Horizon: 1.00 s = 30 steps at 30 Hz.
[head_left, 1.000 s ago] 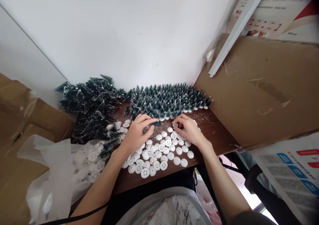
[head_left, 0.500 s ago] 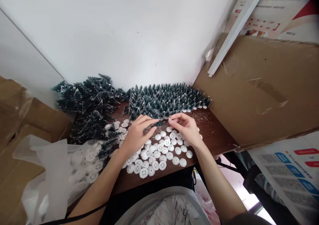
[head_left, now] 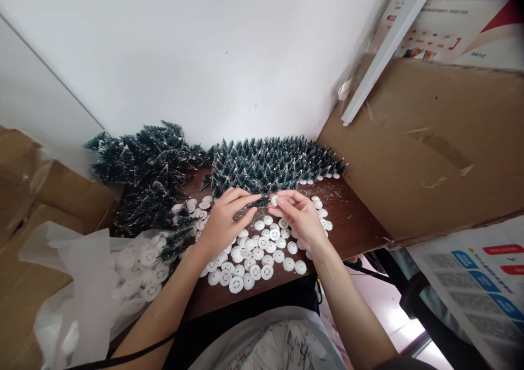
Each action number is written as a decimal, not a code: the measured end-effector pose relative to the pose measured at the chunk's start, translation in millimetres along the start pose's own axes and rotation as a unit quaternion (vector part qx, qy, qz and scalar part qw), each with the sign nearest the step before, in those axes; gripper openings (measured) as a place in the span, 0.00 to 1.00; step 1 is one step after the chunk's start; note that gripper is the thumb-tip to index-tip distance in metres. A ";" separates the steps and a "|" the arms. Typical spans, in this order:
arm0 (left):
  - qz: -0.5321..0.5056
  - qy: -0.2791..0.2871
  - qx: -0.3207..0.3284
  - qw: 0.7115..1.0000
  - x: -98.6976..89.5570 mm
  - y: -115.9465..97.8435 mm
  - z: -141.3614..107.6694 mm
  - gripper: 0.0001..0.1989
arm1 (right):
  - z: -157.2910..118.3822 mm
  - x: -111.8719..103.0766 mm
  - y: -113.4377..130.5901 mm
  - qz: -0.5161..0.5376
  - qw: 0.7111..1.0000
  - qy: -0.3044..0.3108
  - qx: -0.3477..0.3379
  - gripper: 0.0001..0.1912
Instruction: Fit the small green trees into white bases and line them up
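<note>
My left hand pinches a small frosted artificial pine tree, which lies sideways between thumb and fingers with its trunk end toward the right. Close beside that end, my right hand grips a round white plastic base between thumb and fingertips. Whether base and trunk touch, I cannot tell. Under and in front of both hands, many loose white bases are scattered on the brown tabletop. Just behind my hands, small trees stand upright on white bases in dense rows.
At the left lies a heap of loose trees. A clear plastic bag of more white bases sits at the front left, by an open cardboard box. A large carton borders the right, and a white wall stands behind.
My right hand has turned and shifted slightly left, bringing the white base close to the tree's trunk end. My left hand stays nearly still, holding the tree.
</note>
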<state>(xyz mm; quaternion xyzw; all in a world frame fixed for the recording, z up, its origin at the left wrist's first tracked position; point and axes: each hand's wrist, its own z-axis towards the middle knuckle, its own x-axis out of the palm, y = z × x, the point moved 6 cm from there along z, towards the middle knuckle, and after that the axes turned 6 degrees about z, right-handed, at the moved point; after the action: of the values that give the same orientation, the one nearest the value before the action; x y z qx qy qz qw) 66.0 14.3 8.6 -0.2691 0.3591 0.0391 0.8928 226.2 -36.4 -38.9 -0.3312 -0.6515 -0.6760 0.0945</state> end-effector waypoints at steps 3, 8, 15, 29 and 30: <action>0.005 -0.001 0.010 1.000 -1.0 -1.3 -0.6 0.14 | -0.7 -0.2 -0.9 -0.002 1.000 0.001 0.003 0.13; 0.010 0.000 0.020 1.000 -0.9 -1.7 -0.9 0.15 | -0.8 -2.0 -3.3 -0.003 1.000 -0.001 0.010 0.14; 0.006 -0.001 0.025 1.000 -2.4 -3.1 0.4 0.15 | 0.0 -2.9 -5.0 -0.011 1.000 0.001 0.009 0.15; 0.023 0.010 0.017 1.000 -1.7 -3.3 1.9 0.14 | -1.2 -1.2 5.1 -0.150 0.986 0.041 -0.053 0.11; 0.023 0.010 0.017 1.000 -1.7 -3.2 2.0 0.14 | -1.2 -1.7 4.5 -0.153 0.986 0.041 -0.053 0.11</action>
<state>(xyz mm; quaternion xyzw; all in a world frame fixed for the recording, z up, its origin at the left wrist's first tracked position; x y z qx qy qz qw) 66.8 12.8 12.3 -0.2461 0.3750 0.0508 0.8923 229.6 -38.6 -36.2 -0.2043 -0.6529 -0.7294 -0.0007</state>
